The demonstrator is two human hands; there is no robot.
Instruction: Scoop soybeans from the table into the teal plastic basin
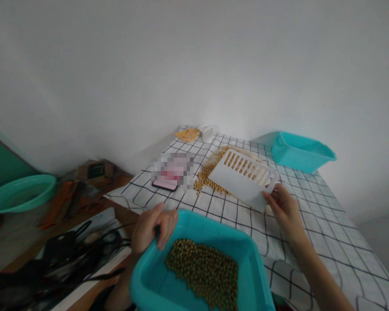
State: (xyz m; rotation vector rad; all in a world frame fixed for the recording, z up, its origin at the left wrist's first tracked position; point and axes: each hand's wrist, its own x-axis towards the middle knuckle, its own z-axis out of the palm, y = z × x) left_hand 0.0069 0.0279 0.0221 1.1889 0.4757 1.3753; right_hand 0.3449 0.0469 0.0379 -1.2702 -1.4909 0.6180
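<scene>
My left hand (pixel 154 226) grips the left rim of a turquoise plastic basin (pixel 256 268), which sits low at the front edge of the table. Many yellowish beans (pixel 210 268) lie on its bottom. Over on the table, my right hand (pixel 282 205) pinches the near right corner of a thin white plastic board (pixel 240 179) with a row of slots along its far side. The board lies tilted above a pile of loose soybeans (pixel 205 179) spread on the cloth. Part of that pile is hidden beneath it, and some beans show through the slots.
A second turquoise basin (pixel 304 151) stands at the back right near the wall. A pink phone-like item (pixel 173 170), partly blurred, lies left of the beans. Behind are an orange-yellow cloth or packet (pixel 188 134) and something white (pixel 207 133). Black cables and a green bowl (pixel 22 194) are at left.
</scene>
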